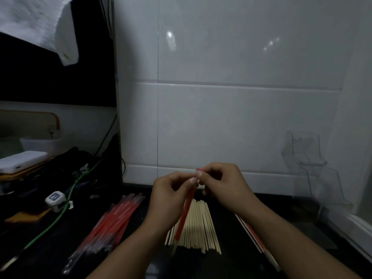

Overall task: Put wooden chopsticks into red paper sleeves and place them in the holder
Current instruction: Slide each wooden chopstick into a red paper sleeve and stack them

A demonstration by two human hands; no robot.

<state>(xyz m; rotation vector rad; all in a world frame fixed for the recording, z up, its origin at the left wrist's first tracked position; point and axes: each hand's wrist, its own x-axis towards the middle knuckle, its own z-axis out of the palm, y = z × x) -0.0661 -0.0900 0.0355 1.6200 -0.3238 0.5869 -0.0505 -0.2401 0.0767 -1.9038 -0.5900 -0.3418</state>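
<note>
Sleeve, red, held over chopstick pile; left hand and right hand both pinch its top end. Keep mouth spread, feed sticks straight; clear holder waits right.

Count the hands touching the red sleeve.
2: left hand and right hand both pinch the top of the red sleeve, held above the chopstick pile.

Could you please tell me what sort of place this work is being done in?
Probably a kitchen or restaurant back counter: a dark countertop against a white tiled wall, a white towel hanging above, and loose wooden chopsticks beside red paper sleeves.
</note>
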